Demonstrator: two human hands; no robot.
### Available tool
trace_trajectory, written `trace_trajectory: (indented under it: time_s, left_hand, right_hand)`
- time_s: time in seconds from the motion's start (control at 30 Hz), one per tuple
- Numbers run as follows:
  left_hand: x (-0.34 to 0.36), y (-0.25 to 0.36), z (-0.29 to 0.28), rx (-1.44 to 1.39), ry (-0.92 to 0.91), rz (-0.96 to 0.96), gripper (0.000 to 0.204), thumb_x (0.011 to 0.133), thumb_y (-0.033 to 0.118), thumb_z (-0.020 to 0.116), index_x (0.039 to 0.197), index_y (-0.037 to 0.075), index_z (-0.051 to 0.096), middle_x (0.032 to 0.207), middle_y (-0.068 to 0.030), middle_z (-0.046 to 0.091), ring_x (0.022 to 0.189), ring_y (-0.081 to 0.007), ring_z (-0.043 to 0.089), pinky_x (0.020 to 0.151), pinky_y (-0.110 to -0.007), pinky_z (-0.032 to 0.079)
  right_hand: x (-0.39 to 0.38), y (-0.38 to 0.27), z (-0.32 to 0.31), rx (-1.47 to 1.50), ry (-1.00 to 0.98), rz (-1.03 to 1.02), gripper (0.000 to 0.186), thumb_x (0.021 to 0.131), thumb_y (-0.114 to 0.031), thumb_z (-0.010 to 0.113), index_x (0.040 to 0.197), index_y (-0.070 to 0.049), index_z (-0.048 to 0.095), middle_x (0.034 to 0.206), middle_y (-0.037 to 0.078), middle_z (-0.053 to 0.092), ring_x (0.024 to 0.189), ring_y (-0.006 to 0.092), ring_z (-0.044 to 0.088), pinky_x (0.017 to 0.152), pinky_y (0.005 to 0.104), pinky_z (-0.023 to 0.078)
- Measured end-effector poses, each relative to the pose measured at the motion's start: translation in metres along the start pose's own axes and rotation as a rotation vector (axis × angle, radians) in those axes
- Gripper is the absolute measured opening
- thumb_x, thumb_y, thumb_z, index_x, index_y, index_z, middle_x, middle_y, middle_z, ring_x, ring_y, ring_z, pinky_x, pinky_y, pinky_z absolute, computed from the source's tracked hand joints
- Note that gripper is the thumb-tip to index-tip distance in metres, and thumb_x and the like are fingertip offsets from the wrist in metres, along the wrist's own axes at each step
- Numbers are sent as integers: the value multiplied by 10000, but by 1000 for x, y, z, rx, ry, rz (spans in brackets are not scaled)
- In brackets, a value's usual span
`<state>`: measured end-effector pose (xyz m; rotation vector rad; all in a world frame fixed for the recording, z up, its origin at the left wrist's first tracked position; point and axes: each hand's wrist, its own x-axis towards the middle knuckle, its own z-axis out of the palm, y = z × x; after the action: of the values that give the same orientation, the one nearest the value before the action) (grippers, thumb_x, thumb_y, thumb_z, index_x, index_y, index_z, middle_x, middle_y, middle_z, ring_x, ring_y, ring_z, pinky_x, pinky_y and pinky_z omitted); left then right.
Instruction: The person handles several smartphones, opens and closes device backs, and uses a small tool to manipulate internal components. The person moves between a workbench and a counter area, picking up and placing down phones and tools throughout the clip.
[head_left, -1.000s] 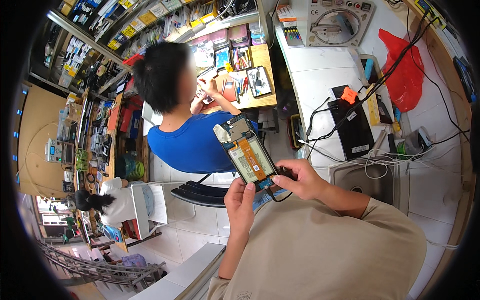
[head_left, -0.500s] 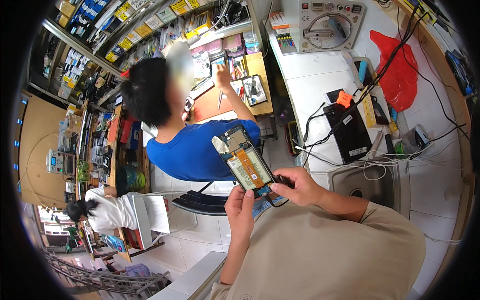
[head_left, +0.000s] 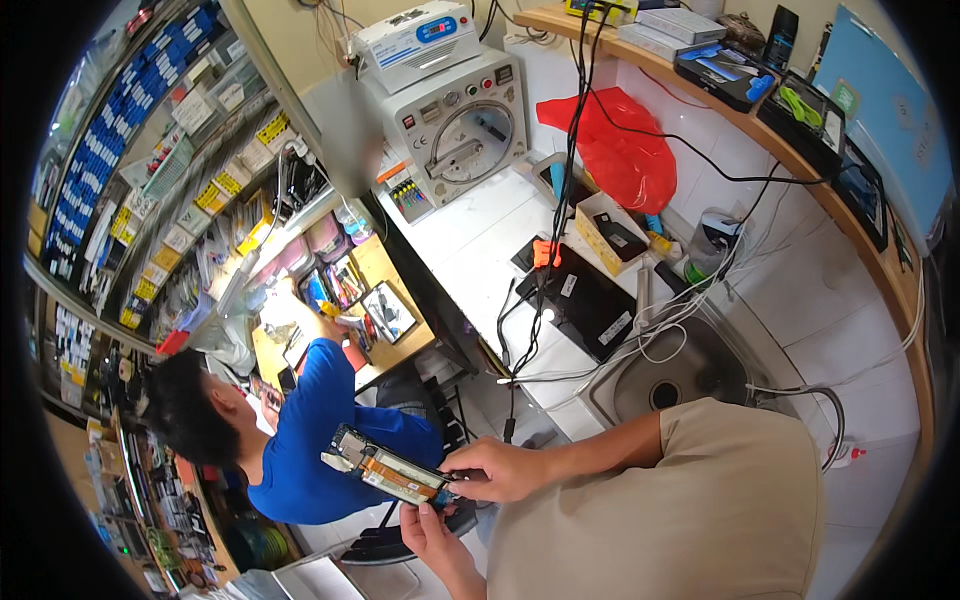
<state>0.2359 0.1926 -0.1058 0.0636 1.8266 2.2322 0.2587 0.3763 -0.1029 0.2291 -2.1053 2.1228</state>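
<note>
A seated person (head_left: 310, 440) in blue crowds the space just beyond the phone (head_left: 385, 475), while to the right black cables (head_left: 530, 330) hang off the counter (head_left: 480, 250) edge beside the sink (head_left: 670, 380), leaving open floor below.

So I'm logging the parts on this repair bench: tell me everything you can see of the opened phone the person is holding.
The opened phone is a slim rectangular slab with its back cover off, showing a dark frame, an orange-tan strip along the middle and pale parts at its far end. It lies nearly flat, slightly tilted, long axis running left to right, in the air in front of the person's chest. The right hand pinches its near end; the left hand touches it from below. Finer parts are too small to tell.
</note>
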Motion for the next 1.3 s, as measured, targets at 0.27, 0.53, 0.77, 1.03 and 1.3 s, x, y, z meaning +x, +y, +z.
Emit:
trace_trajectory:
  time_s: [0.27,0.53,0.77,1.03,1.3]
  left_hand:
    - [0,-4,3,-1,-10,-28,401,922,28,666,1273,-53,490,1126,-121,644,949,-140,643,809,-264,536]
    - [2,-4,4,109,-32,14,407,928,28,660,1283,-62,483,1141,-124,641,979,-148,639,857,-271,522]
    - [0,-1,7,133,19,-13,504,947,61,635,1380,-30,393,1248,-154,574,1067,-176,608,861,-288,522]
    - [-1,4,10,-10,-10,114,899,915,242,611,1587,135,23,1468,-199,348,1227,-306,514,941,-423,519]
    - [-2,10,7,-441,-70,-46,891,799,-115,492,1548,176,107,1458,-170,369,1353,-331,438,1072,-469,453]
  right_hand:
    - [1,4,-2,15,-28,-35,198,873,-49,653,1048,44,650,735,148,616,577,208,559,544,331,428]
    - [-1,7,3,2,-8,-56,204,855,-50,663,1034,48,651,729,137,612,583,206,569,543,333,431]
    - [3,8,3,-33,10,-96,213,856,-56,664,1035,58,644,775,157,624,601,243,600,543,347,453]
    - [-3,-7,-3,-806,-126,-468,359,719,-127,723,1032,7,610,883,62,557,750,203,631,518,328,499]
    - [7,-24,-6,-406,32,-232,175,819,-89,755,970,-20,700,740,59,594,509,156,529,470,278,414]
